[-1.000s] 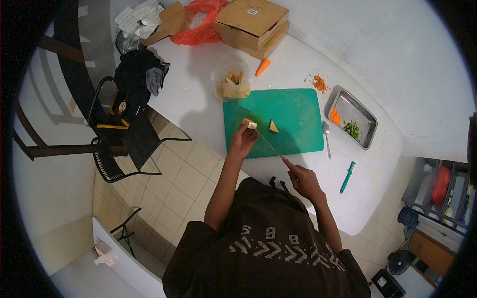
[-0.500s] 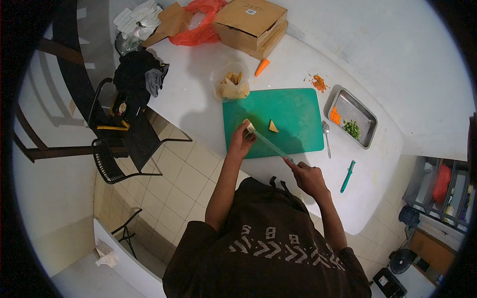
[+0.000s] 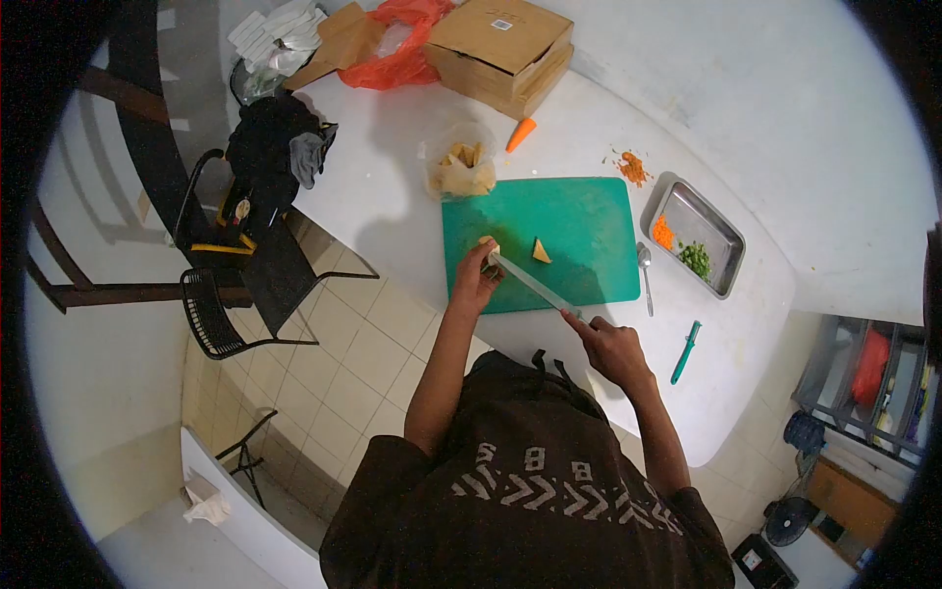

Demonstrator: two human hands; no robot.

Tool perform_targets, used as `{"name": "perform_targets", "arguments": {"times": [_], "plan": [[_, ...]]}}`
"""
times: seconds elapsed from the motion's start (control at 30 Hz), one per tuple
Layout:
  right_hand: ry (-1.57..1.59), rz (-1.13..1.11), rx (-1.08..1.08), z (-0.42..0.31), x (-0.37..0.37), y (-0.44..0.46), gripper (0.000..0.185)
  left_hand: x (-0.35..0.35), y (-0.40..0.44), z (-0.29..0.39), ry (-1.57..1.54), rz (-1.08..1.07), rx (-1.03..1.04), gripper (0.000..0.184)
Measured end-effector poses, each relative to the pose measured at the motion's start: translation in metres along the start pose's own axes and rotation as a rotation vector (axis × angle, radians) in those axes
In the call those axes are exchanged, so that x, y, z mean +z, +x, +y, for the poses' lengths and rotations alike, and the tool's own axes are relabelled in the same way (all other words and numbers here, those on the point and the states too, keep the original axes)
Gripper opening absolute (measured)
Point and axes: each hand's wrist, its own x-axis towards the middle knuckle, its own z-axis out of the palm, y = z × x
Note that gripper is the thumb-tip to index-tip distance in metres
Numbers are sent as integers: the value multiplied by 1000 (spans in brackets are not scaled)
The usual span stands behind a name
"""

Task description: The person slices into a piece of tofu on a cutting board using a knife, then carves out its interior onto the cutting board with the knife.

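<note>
Over the left part of the green cutting board (image 3: pixel 589 216), my left hand (image 3: pixel 475 277) is closed around a tan-skinned piece of food (image 3: pixel 488 242) that looks like fried tofu. The knife (image 3: pixel 535 284) is in my right hand (image 3: pixel 613 349), fingers wrapped around its handle. Its blade runs up and left, the tip touching or very near the held piece; the exact contact is hidden. A triangular piece of tofu (image 3: pixel 541 251) lies alone on the board, right of the blade. Beyond the board's upper left corner, a clear plastic bag (image 3: pixel 461 175) holds several similar pieces.
A metal tray (image 3: pixel 721 234) contains chopped orange and green vegetables. Between tray and board lies a spoon (image 3: pixel 645 270); a green peeler (image 3: pixel 687 351) is nearer. Farther back are a carrot (image 3: pixel 521 134), orange peelings (image 3: pixel 633 169), cardboard boxes (image 3: pixel 500 59) and a red bag (image 3: pixel 402 49).
The blade has tilted slightly, showing more of its flat side. Both hands stay almost in place, and the loose tofu triangle has not moved on the board.
</note>
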Motion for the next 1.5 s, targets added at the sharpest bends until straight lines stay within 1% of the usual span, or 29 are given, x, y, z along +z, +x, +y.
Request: {"name": "perform_targets", "arguments": {"times": [0.1, 0.17, 0.27, 0.4, 0.5, 0.57, 0.7, 0.77, 0.9, 0.97, 1.0, 1.07, 1.3, 1.37, 1.5], "plan": [[-40, -16, -2, 0, -2, 2, 64, 0, -1, 1, 11, 28, 3, 25], [-59, -35, 14, -1, -4, 3, 64, -3, 3, 0, 11, -20, 2, 24], [-91, -44, 14, -1, -6, 3, 64, -3, 3, 1, 26, -16, 0, 23], [-87, -23, 3, 2, -5, 2, 64, -4, 3, 0, 32, 7, 0, 23], [-70, -11, -1, 3, -4, 2, 64, -4, 3, 0, 37, -16, 3, 24], [-16, -16, 1, 4, -2, 2, 63, 0, 0, 0, 33, 9, 3, 32], [81, -28, 13, 4, 3, 2, 61, 2, -2, 1, 29, 25, -4, 30], [179, -22, 7, 1, 3, 2, 60, 2, -3, 2, 26, 1, 0, 28], [276, -29, 19, 0, 8, 2, 59, 2, -3, 3, 13, -16, -11, 26], [420, -10, 20, -1, 9, 2, 61, 3, -4, 4, 7, -53, -7, 25], [420, -10, 21, -2, 12, 1, 61, 4, -5, 4, 7, -53, -7, 25], [553, 0, 48, -3, 17, 1, 62, 7, -6, 4, -13, -98, 12, 24], [655, -4, 66, -5, 25, 1, 61, 2, -2, -1, -78, -150, 13, 29], [698, 106, 15, -6, 32, 0, 58, -2, 4, -6, -162, -185, 2, 27], [780, 56, 66, -9, 31, 0, 58, -1, 2, -7, -178, -232, 13, 25]]}}
